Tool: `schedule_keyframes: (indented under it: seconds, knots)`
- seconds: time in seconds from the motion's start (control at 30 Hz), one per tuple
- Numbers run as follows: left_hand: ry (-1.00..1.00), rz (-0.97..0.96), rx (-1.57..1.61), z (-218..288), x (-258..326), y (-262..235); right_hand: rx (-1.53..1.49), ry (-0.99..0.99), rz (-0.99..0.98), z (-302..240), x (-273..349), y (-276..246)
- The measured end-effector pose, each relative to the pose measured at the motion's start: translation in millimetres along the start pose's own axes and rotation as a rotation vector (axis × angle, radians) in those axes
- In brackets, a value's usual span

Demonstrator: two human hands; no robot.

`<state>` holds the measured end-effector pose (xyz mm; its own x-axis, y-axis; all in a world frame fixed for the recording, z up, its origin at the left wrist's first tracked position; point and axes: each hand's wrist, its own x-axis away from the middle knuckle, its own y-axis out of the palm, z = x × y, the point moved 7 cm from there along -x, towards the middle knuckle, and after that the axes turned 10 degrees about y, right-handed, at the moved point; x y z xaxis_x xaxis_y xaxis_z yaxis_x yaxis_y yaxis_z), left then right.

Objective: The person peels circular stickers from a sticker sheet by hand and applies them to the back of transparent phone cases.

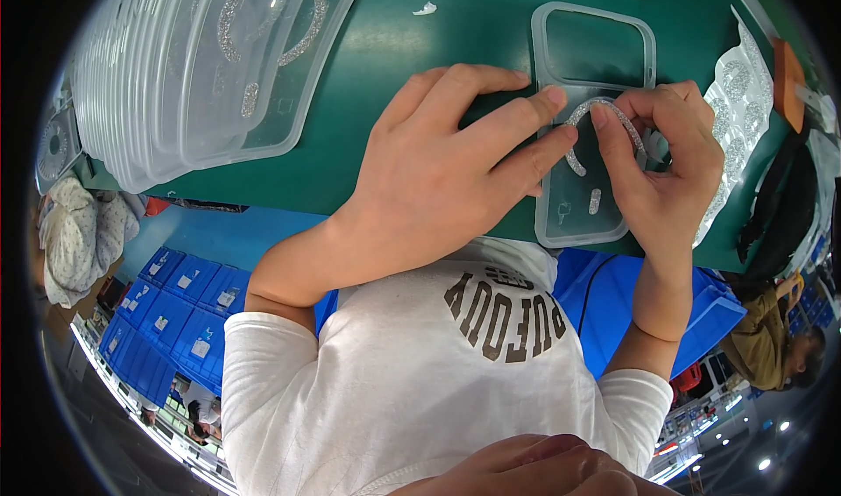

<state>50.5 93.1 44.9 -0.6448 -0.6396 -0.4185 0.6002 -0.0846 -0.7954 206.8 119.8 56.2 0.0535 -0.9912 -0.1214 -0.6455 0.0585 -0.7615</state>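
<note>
With my right hand I pinch the ring between thumb and finger, over the clear lid on the worktop. My left hand has its fingers spread, one at the ring's left side.

Furniture: glossy green worktop | lower left: blue bins | lower right: bright lights

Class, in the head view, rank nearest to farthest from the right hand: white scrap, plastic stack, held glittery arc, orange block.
1. Glittery arc: in the right hand.
2. Orange block: rightward.
3. White scrap: upper left.
4. Plastic stack: far left.
</note>
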Motion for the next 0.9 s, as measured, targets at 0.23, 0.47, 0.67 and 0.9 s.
schedule_keyframes:
  seconds: [0.23, 0.47, 0.67, 0.9]
  knots:
    - [0.010, 0.021, -0.037, 1, -2, -2, 0.147, 0.000, -0.038, -6, -5, -3]
    - [0.070, 0.023, -0.043, 6, -4, 4, 0.092, 0.058, -0.047, 0, -4, -2]
    - [-0.007, 0.077, -0.036, 10, 1, 8, 0.024, 0.107, -0.030, 4, -1, -1]
    - [-0.001, 0.124, -0.059, 10, -1, 7, 0.042, 0.091, -0.011, 3, 1, -1]
